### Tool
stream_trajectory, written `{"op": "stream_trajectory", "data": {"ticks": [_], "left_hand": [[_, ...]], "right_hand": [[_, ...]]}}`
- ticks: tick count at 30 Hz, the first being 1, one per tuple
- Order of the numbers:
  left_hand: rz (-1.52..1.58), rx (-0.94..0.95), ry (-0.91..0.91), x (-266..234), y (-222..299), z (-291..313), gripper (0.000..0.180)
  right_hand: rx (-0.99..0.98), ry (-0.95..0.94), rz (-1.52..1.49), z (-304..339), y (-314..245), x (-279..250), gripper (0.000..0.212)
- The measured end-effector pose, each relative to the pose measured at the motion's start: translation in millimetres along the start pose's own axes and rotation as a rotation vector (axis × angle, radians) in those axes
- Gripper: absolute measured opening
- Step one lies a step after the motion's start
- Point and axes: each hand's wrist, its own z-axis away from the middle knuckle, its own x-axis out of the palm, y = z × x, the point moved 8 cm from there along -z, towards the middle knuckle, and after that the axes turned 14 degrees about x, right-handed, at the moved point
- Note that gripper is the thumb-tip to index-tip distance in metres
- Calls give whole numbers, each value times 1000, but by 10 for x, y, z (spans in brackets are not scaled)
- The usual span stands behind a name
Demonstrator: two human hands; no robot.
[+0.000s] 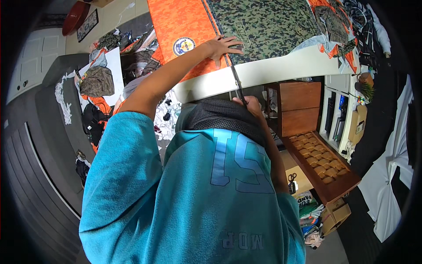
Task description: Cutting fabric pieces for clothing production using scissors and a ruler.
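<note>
A printed fabric sheet lies over the white table (268, 69), with an orange camouflage panel (180, 22) bearing a round emblem on the left and a green camouflage panel (263, 28) on the right. A narrow dark strip (212, 17) runs between the panels. My left hand (222, 48) presses down across this strip, fingers spread. At the table's near edge, my right hand (252, 105) is closed round the dark handle of what look like scissors (239, 90), their slim shiny blades lying along the strip. My body partly hides the right hand's fingers.
At the right stand a wooden chair with a woven seat (318, 156), a white shelf unit (338, 110) and cardboard boxes (338, 215). Another pair of scissors (292, 177) rests on cardboard. Fabric scraps (167, 119) litter the left floor beside a grey sofa (52, 119).
</note>
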Motion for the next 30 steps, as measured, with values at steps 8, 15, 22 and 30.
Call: {"op": "stream_trajectory", "data": {"ticks": [8, 15, 22, 30], "left_hand": [[1, -15, -6, 38, -33, 11, 126], [1, -6, 1, 37, -27, -19, 126], [-14, 0, -3, 48, -32, -17, 125], [-20, -8, -22, 37, -11, -12, 126]], "right_hand": [[-50, -3, -17, -15, -24, 52, 54], [-66, -37, -58, -76, 75, 84, 46], [-107, -57, -101, -80, 61, 113, 46], [-121, -59, -72, -116, 79, 135, 53]]}}
